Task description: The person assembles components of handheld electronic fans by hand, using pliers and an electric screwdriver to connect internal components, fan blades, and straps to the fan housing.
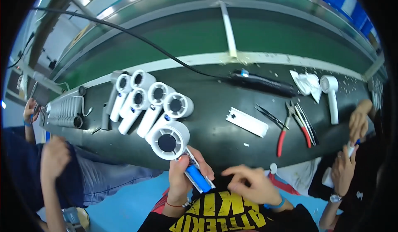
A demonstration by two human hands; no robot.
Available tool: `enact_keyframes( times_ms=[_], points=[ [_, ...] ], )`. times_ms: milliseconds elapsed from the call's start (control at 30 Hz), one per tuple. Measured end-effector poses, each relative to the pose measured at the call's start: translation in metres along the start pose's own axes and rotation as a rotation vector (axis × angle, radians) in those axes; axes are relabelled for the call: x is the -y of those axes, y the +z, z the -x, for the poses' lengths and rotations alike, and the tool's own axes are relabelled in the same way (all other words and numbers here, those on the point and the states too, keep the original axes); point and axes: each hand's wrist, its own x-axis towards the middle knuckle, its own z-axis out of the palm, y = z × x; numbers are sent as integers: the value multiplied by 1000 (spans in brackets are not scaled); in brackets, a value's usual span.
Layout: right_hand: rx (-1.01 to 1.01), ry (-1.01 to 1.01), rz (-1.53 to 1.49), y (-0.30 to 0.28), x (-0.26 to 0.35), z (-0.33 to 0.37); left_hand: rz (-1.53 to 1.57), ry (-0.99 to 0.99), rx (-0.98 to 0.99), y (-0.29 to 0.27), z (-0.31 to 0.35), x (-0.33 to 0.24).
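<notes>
Left hand [182, 177] is clamped around the handle of a white handheld fan [168, 140], fingers wrapped on one side and thumb on the other. The handle's cover is off, and a blue cylindrical battery cell [197, 178] lies exposed in it, between the thumb and fingers. The fan's round head, with its dark hub, points away from the person and sits over the near edge of the dark worktop [215, 128]. Right hand [248, 184] hovers just right of the fan handle, fingers curled loosely together and holding nothing that can be made out; its index finger points toward the battery cell without touching it.

Just beyond the fan head, a cluster of white handheld fans [149, 101] lies on the worktop, heads pointing away from the person. To the right of the fan head lies a flat white cover plate [247, 122]. Farther right are black tweezers [269, 116] and red-handled pliers [292, 126]. Beyond those, a black corded tool [263, 84] lies near the worktop's far edge, and a crumpled white cloth [306, 83] sits beside a single white fan [330, 93]. Far left of the fan cluster stands a row of grey ribbed parts [64, 111]. Other people's hands show at both the left and right edges.
</notes>
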Motion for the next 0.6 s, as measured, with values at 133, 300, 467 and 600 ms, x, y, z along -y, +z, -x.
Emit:
enact_keyframes(
  times_ms=[133, 300, 467, 600],
  points=[
    [-476, -263, 751, -33, 18, -9, 71, -104, 83, 12, -6, 13],
    [-512, -221, 1044, -49, 4, -43, -45, -94, 17, 34, -6, 21],
    [-426, -130, 1205, -57, -11, -47, -2, -111, -14, 41, -5, 36],
    [-525, -251, 773, -54, 12, -29, -21, -77, 19, 44, -7, 34]
  ],
)
